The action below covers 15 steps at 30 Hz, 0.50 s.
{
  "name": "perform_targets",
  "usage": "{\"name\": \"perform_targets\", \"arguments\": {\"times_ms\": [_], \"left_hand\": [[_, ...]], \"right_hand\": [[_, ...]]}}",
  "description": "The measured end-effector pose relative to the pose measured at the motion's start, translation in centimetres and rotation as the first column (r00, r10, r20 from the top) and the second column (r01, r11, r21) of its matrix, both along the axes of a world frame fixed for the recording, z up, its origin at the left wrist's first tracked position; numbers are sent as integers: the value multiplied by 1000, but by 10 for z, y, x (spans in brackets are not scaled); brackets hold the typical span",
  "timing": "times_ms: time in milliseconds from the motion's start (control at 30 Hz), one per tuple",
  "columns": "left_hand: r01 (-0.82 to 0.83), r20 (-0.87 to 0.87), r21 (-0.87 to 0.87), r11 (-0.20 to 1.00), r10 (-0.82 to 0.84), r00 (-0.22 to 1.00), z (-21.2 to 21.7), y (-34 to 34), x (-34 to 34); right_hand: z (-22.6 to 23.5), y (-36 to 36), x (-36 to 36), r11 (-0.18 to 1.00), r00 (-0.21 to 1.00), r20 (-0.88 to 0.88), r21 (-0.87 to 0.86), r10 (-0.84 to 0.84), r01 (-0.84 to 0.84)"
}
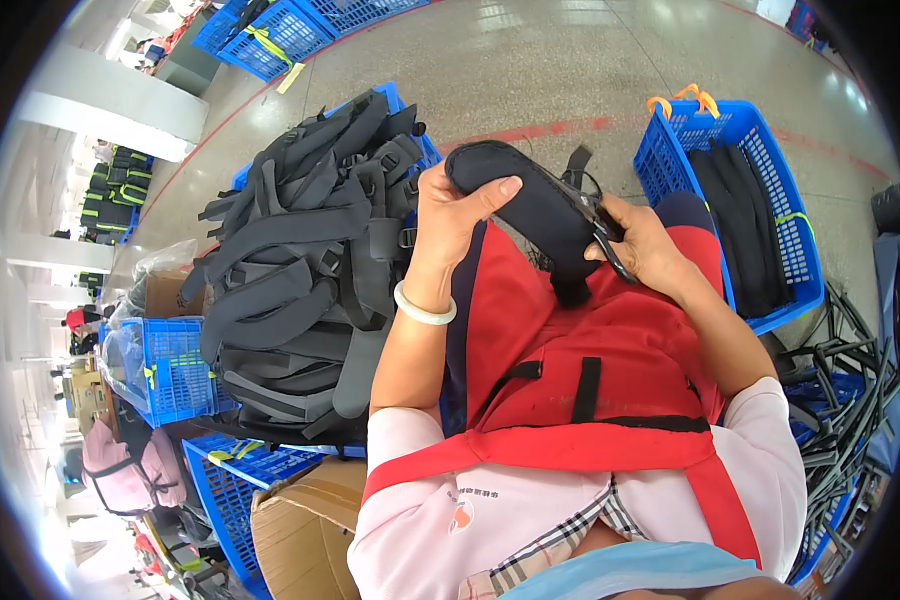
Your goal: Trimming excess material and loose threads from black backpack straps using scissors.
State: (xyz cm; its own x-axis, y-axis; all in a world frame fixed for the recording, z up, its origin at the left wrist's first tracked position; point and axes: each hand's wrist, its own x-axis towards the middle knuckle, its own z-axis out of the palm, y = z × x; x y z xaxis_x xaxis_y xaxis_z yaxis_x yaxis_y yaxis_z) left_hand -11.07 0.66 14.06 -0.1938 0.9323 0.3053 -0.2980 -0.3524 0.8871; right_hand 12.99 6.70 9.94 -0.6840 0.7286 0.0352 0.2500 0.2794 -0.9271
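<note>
My left hand (450, 215) is closed around the upper end of a black padded shoulder strap (533, 198), its thumb pressed flat on the padding. My right hand (646, 246) grips a pair of scissors (618, 262) by the dark handles, close beside the strap's right edge. Webbing and a loose end (577, 162) stick out near the scissors; whether the blades touch them I cannot tell. The strap's lower end hangs over the red apron (620, 345) on my lap.
At my left, a large heap of dark grey shoulder straps (280, 225) fills a blue crate. A blue crate (796, 262) on the right holds black padded pieces. Thin black strips (838, 400) hang at the lower right. A cardboard box (310, 525) stands at the lower left.
</note>
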Motion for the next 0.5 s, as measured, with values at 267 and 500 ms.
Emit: {"name": "perform_targets", "arguments": {"times_ms": [267, 500], "left_hand": [[115, 92, -147, 982, -102, 990, -20, -4, 7], [93, 30, -96, 991, -91, 995, -23, -10, 10]], "right_hand": [[17, -7, 0, 998, 979, 199, -37, 50, -43], [24, -6, 6, 971, 968, 195, 143, 161, -190]]}}
